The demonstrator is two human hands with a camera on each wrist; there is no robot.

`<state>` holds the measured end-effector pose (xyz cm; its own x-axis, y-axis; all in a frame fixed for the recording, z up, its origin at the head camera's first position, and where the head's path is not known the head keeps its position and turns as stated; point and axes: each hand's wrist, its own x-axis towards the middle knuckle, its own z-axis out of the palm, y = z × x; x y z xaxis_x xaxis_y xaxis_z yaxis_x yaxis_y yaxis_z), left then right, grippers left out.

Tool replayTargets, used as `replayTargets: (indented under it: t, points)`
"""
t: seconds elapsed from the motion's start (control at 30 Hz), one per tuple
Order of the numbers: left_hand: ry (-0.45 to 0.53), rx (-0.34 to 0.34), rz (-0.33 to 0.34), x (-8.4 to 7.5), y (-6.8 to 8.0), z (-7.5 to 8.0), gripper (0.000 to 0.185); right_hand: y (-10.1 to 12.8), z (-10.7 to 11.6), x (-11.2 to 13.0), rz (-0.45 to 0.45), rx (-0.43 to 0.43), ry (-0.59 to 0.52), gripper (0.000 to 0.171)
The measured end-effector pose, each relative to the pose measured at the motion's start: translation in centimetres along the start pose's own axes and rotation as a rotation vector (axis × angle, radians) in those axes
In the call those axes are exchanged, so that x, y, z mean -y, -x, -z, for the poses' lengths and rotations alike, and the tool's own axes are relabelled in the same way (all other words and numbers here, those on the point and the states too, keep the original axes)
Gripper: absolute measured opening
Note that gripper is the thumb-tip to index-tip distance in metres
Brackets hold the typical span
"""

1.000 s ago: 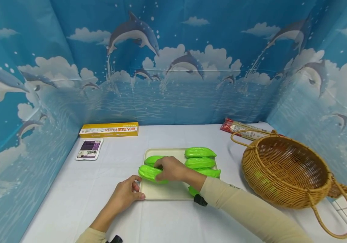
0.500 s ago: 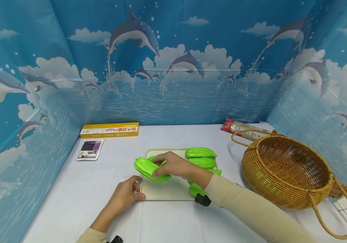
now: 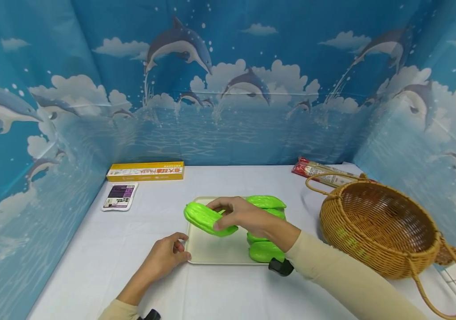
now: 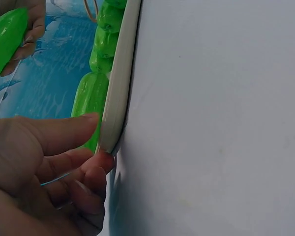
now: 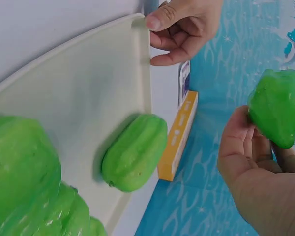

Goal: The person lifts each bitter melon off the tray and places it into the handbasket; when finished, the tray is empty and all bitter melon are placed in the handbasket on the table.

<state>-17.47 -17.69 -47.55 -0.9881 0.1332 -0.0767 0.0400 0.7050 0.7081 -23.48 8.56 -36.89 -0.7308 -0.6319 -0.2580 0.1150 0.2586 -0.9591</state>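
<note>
My right hand (image 3: 221,217) grips a bright green ridged gourd (image 3: 200,217) and holds it in the air above the left half of a cream tray (image 3: 212,254). The right wrist view shows that gourd (image 5: 278,113) pinched between thumb and fingers. My left hand (image 3: 181,250) pinches the tray's near-left corner (image 4: 119,88), thumb on the rim and fingers (image 4: 54,142) curled beneath. One gourd (image 5: 135,152) lies alone at the tray's far left. Several more gourds (image 3: 265,202) are lined up along its right side, partly hidden by my right forearm.
A wicker basket (image 3: 375,222) with loop handles stands right of the tray. A yellow box (image 3: 144,171) and a purple packet (image 3: 119,196) lie at the back left, a red-ended packet (image 3: 319,171) at the back right. Blue dolphin-print walls enclose the white table.
My right hand has lifted the gourd off the tray's left side and carried it up and slightly right. My left hand has stayed on the tray corner.
</note>
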Motion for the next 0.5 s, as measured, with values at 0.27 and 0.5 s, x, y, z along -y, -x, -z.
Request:
replayTargets:
  t: [0.27,0.5]
  points:
    - [-0.002,-0.058,0.007,-0.4,-0.2,-0.2,0.036,1.5,1.8,0.0,0.033,0.018,-0.103,0.067]
    - [-0.056,-0.04,-0.02,-0.3,-0.5,-0.5,0.045,2.9,2.9,0.2,0.011,-0.036,-0.16,0.066]
